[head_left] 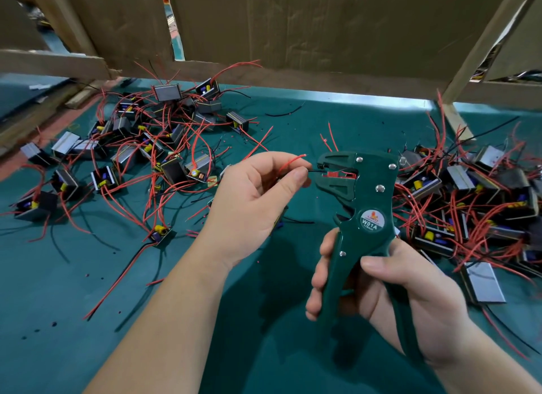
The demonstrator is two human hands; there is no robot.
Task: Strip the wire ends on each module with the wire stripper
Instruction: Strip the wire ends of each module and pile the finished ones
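My right hand grips the handles of a dark green wire stripper, held upright with its jaws pointing left. My left hand pinches a black wire between thumb and finger, and its end sits in the stripper's jaws. A red wire sticks up from the same pinch. The module these wires belong to is mostly hidden under my left hand.
Many small black modules with red and black leads lie in a pile at the left and another at the right on the green mat. Cardboard panels and wooden slats wall the back. Small bits of insulation dot the mat.
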